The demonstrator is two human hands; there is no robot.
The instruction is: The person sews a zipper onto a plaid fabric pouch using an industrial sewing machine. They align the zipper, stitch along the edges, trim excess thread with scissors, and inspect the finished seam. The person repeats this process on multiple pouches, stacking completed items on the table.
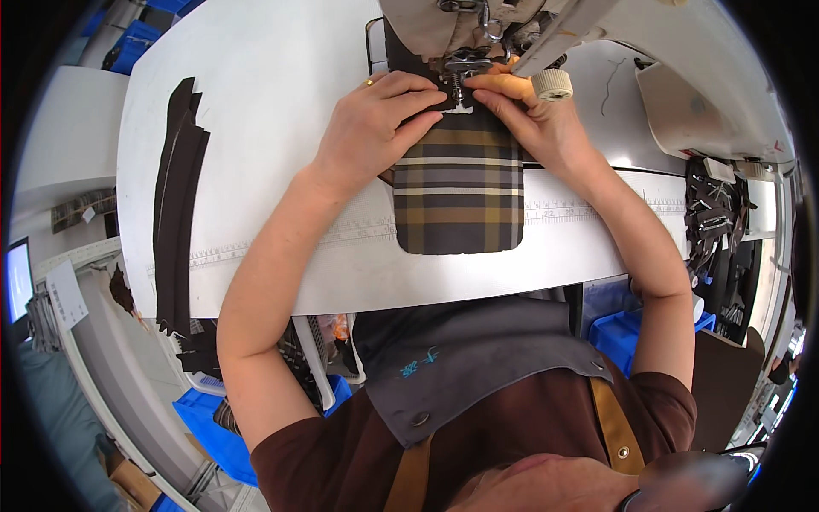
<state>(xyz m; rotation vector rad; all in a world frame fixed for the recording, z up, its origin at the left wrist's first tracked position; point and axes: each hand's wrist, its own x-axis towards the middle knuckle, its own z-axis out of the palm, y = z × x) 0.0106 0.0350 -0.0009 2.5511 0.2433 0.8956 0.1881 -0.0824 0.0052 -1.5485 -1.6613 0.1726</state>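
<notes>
"Past your glasses (752,458), any danger?"

"My left hand (363,126) grips plaid cloth (459,192) nearside of the presser foot (461,109); right hand (546,128) beside it, grip unclear. Straying inward could prick me."

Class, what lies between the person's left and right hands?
In the head view, the metal presser foot of the sewing machine sits between the left hand and right hand, at the plaid fabric's far end.

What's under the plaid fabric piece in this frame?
The white tabletop and its ruler scale show either side of the plaid piece; a small brown bit peeks out at left. Whatever lies directly beneath is covered.
</notes>
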